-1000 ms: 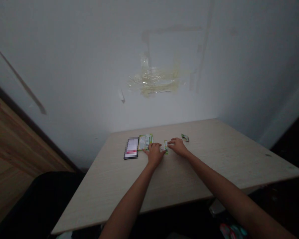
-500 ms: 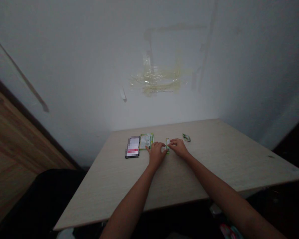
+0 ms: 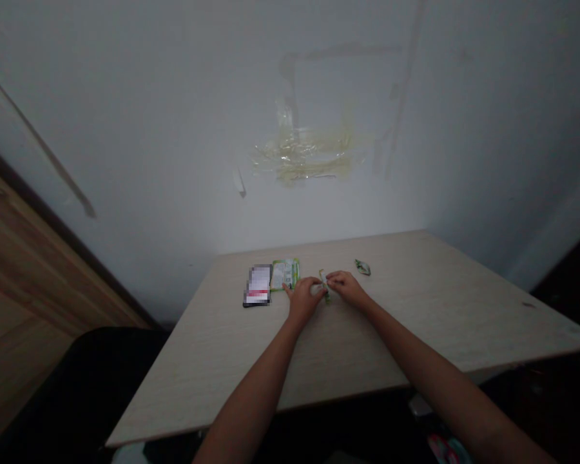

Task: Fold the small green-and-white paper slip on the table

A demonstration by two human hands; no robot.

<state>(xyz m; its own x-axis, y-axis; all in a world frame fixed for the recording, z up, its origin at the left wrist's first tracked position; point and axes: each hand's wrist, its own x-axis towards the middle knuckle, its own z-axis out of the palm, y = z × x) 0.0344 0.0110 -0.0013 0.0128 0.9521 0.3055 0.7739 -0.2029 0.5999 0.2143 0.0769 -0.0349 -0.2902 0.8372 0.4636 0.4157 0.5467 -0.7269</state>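
Between my two hands, over the middle of the table, is a small narrow green and white packet [image 3: 327, 296]. My left hand [image 3: 304, 294] pinches its left side with thumb and finger, while the little-finger side rests near a flat green and white packet [image 3: 284, 273]. My right hand [image 3: 347, 287] grips the narrow packet's right edge with its fingertips. The packet is partly hidden by my fingers, and its print is too small to read. A phone [image 3: 258, 285] with a lit, blurred screen lies left of the flat packet.
A small crumpled green packet [image 3: 362, 267] lies on the table beyond my right hand. The pale wooden table [image 3: 212, 361] meets a wall [image 3: 174, 161] with peeling clear tape [image 3: 314, 154]. A dark object [image 3: 101, 367] stands at the table's left side.
The narrow packet has tilted and turned between my fingers, now showing less of its flat face. My right hand has shifted slightly to the left; the other things lie where they were.
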